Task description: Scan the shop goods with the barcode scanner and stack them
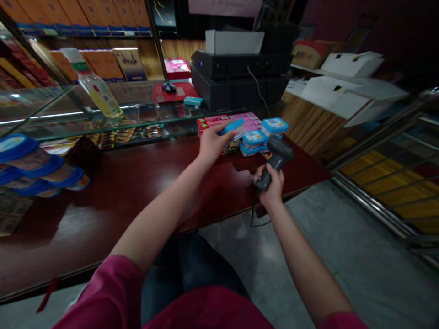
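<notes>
tubs [254, 138]: I see blue lids, pale labels
scanner [276, 160]: dark grey
surface [137, 183]: dark red wood
boxes [212, 122]: pink
sleeves [106, 297]: magenta

Left hand [211, 144]: palm and fingertips hidden against the blue-lidded tub [232, 126] it grips; tub's label unreadable
Scanner [276, 160]: handle covered by the right hand [270, 185]; its window faces away; cable [254, 212] drops behind the desk edge [206, 219]
Pink box [219, 123]: partly behind hand and tubs; print too small to read
Stacked tubs at left [30, 169]: cut off by the frame edge
Patch on glass counter [147, 112]: blurred out
Bottle [94, 87]: label illegible
</notes>
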Demonstrator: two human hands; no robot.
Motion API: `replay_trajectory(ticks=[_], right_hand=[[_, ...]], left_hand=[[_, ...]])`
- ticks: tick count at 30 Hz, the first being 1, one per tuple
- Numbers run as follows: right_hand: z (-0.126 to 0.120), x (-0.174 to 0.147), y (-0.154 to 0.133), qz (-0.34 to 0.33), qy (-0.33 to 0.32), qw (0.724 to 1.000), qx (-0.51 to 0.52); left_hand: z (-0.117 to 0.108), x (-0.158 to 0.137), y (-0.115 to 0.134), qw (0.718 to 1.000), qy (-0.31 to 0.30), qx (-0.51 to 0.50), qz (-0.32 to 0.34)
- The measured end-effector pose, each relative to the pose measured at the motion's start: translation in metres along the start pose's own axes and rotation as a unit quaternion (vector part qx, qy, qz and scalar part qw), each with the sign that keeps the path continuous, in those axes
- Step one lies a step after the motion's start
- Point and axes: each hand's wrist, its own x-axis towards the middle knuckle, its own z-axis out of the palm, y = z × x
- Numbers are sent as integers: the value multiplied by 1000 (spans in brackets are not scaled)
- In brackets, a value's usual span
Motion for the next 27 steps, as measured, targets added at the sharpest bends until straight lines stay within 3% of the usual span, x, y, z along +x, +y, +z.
replay_trajectory(ticks=[5,10,17,23,27], right_hand=[[-10,5,5,-41,72,996,18],[-8,3,5,-27,71,997,20],[-4,3,2,7,119,989,83],[-6,4,5,-8,103,989,106],[-5,4,7,-12,112,987,111]], left_hand=[[63,36,-28,981,-33,155,114],[89,39,-52,951,-13,278,133],[103,17,-57,912,-39,369,177],[95,17,-26,879,-77,451,132],[83,18,-3,833,-112,524,139]])
